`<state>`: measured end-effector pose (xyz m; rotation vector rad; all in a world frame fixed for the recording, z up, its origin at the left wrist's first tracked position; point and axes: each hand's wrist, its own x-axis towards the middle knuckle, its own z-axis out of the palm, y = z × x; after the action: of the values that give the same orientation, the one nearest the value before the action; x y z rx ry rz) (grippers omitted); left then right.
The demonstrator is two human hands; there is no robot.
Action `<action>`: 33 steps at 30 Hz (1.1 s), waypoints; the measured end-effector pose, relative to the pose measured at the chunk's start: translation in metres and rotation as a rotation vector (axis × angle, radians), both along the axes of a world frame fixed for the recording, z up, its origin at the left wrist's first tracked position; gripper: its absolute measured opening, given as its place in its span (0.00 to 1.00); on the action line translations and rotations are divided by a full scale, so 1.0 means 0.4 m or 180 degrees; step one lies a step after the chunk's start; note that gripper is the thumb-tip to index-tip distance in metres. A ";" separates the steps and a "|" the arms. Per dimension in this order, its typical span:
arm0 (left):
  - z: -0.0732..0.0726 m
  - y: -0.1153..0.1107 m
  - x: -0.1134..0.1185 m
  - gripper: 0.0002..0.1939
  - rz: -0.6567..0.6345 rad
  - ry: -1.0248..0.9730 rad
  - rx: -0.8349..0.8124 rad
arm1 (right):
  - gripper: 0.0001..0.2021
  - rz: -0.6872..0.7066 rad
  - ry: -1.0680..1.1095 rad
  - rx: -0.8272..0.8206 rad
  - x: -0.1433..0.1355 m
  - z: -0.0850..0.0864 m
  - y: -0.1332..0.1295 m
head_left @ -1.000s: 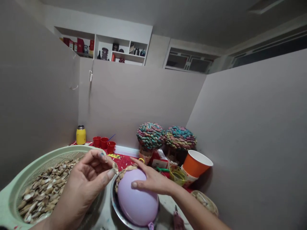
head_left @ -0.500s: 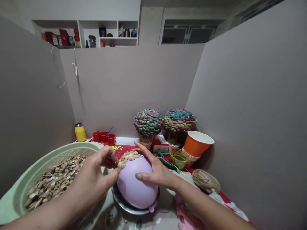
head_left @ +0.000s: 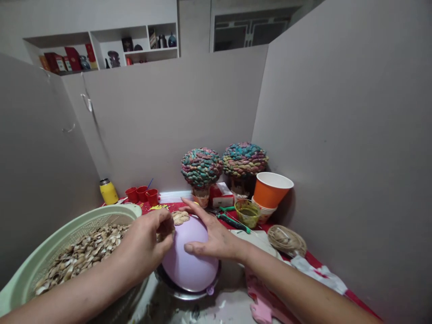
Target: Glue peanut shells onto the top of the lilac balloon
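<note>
A lilac balloon sits in a metal bowl, its knot at the lower right. A patch of tan peanut shells covers part of its upper left. At that patch's left edge, my left hand has thumb and fingers closed in a pinch on a shell, mostly hidden by the fingers. My right hand grips the balloon from the right, thumb across the front and fingers over the top. Left of the bowl stands a pale green colander full of loose shells, partly behind my left forearm.
Behind are two colourful shell-covered trees, red cups and a yellow bottle. To the right are an orange paper cup, a yellow-green tub, green-handled pliers and a twine coil. Grey panels surround the table.
The view has turned slightly to the right. My left hand has rolled inward at the patch's left edge, covering more of the shells. My right hand stays on the balloon.
</note>
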<state>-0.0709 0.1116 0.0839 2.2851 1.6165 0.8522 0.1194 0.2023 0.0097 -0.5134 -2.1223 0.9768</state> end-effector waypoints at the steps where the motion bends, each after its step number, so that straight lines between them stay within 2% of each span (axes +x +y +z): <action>1: 0.000 0.000 0.002 0.06 -0.0002 0.0041 0.0003 | 0.52 0.0000 0.0008 0.0015 0.001 -0.001 0.000; 15: 0.001 -0.003 0.009 0.08 -0.0084 0.0401 0.0015 | 0.52 -0.0005 -0.0065 0.0161 0.005 0.001 -0.010; 24: -0.027 0.003 -0.006 0.08 -0.0286 0.0477 0.0112 | 0.52 0.0003 -0.0103 0.0081 0.003 -0.007 -0.013; 29: -0.019 -0.014 -0.019 0.08 -0.0395 0.0075 0.0061 | 0.52 0.0061 0.0042 0.0028 0.006 -0.010 -0.008; 33: 0.006 -0.011 -0.038 0.10 0.0059 -0.0529 0.0218 | 0.52 -0.0028 0.0237 0.0020 0.005 -0.004 -0.002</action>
<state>-0.0859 0.1072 0.0864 2.1810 1.5612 1.0863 0.1213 0.2014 0.0079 -0.4757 -2.0547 0.9694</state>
